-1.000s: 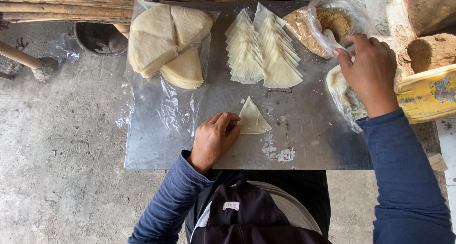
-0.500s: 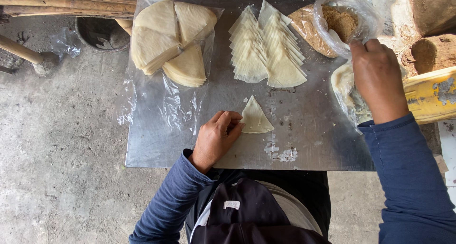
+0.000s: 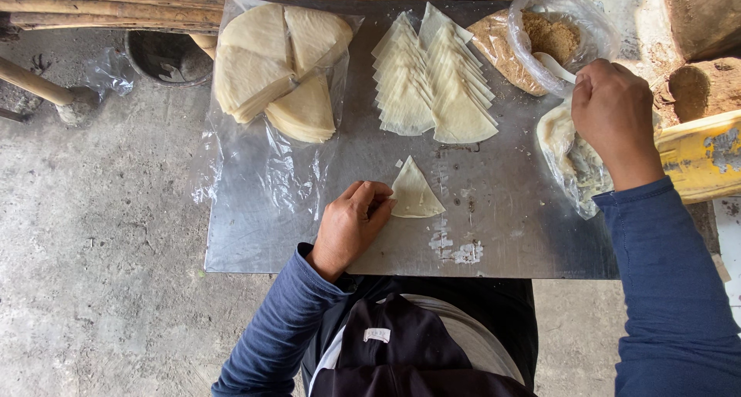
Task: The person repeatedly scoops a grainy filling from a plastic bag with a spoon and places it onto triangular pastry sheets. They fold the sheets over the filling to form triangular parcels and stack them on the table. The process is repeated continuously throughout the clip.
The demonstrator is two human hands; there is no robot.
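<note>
Head view looks straight down on a grey sheet-metal worktop (image 3: pixel 309 227) set over a concrete floor (image 3: pixel 93 250). At the worktop's 10 o'clock corner lies a clear plastic bag of cream-coloured dough wedges (image 3: pixel 274 69), its loose film spreading down toward 8 o'clock. Off the worktop, at 9 o'clock from that bag, a dark round bucket (image 3: pixel 166 57) sits on the floor beside a bamboo pole (image 3: pixel 35 82).

The left hand (image 3: pixel 351 227) rests near the worktop's 6 o'clock edge, fingers curled and pressing on the left corner of a single thin pale triangular wrapper (image 3: pixel 415 192); it pins the sheet flat, not closed around it. The wrapper lies just below the worktop's middle, point toward 12 o'clock.

At 12 o'clock from that wrapper, well apart from it, 2 fanned stacks of the same pale triangular wrappers (image 3: pixel 432 84) overlap each other.

At the worktop's 1 o'clock corner stands an open clear plastic bag of brown crumbly filling (image 3: pixel 552 34). The right hand (image 3: pixel 614 115) is at 5 o'clock from it, closed around the handle of a white spoon (image 3: pixel 554 66) whose bowl sits at the bag's mouth. Under that hand lies another crumpled clear bag holding pale dough (image 3: pixel 567 146). At 3 o'clock, a yellow worn container edge (image 3: pixel 698 154) touches the sleeve side.
</note>
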